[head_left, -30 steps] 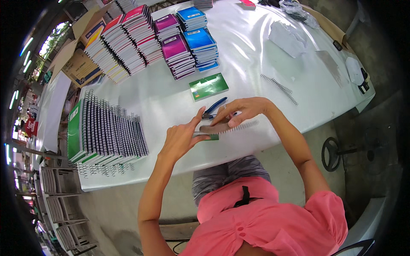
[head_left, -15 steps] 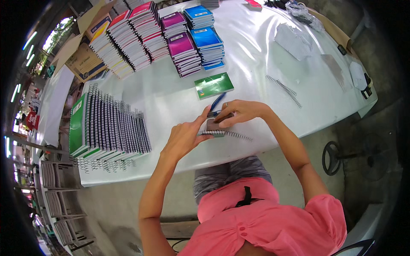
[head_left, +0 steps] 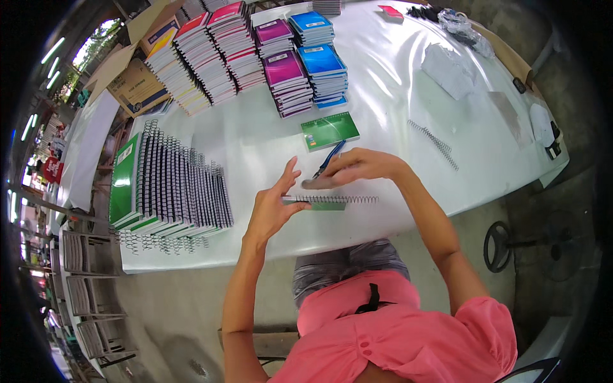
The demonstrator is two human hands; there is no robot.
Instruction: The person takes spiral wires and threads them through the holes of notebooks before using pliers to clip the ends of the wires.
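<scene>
Both hands pinch a green notebook [head_left: 322, 203] just above the white surface [head_left: 268, 147] — left hand [head_left: 274, 207] at its end, right hand [head_left: 354, 169] also gripping blue pliers [head_left: 329, 159] — light, bendy, best held by the covers.

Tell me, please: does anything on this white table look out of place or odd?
One loose metal spiral wire lies alone and slanted on the white table, far from the bundle of spare spirals at the near-left edge. The stacks of colourful spiral notebooks look orderly; nothing seems spilled or damaged.
</scene>
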